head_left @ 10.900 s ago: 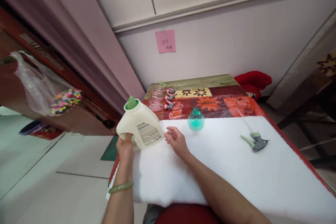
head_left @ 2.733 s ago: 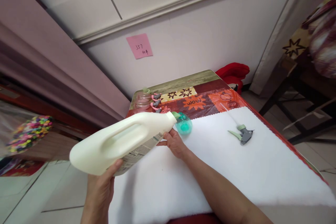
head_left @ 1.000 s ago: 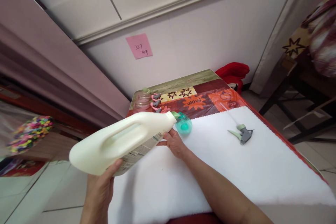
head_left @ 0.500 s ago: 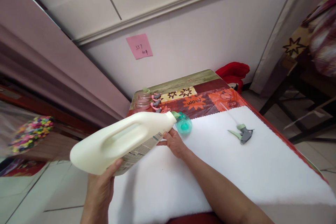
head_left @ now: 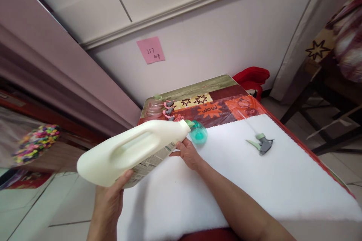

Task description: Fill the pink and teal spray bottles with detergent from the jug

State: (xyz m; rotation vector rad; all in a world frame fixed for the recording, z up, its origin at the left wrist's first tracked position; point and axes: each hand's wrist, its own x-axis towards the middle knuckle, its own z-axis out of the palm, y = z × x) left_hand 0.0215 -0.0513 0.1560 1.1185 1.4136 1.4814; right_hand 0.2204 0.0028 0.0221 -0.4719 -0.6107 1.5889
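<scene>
My left hand (head_left: pixel 109 205) grips the bottom end of a large cream detergent jug (head_left: pixel 132 151), which is tipped nearly flat. Its green spout (head_left: pixel 189 123) rests over the mouth of a small teal round bottle (head_left: pixel 198 134) standing on the white cloth (head_left: pixel 254 180). My right hand (head_left: pixel 188 153) sits beside the jug's neck, fingers curled against it and next to the teal bottle. A grey and green spray trigger head (head_left: pixel 262 144) with its thin tube lies loose on the cloth to the right.
Clear bottles with pink and grey spray heads (head_left: pixel 161 108) stand at the table's far left corner on the orange patterned cover (head_left: pixel 226 107). A pink note (head_left: pixel 151 50) is on the wall. A red object (head_left: pixel 251 76) lies behind the table; a bag of coloured beads (head_left: pixel 35 144) hangs left.
Since the oldest frame the jug went from standing upright to tipped with its spout over the teal bottle. In the last second nothing has visibly changed.
</scene>
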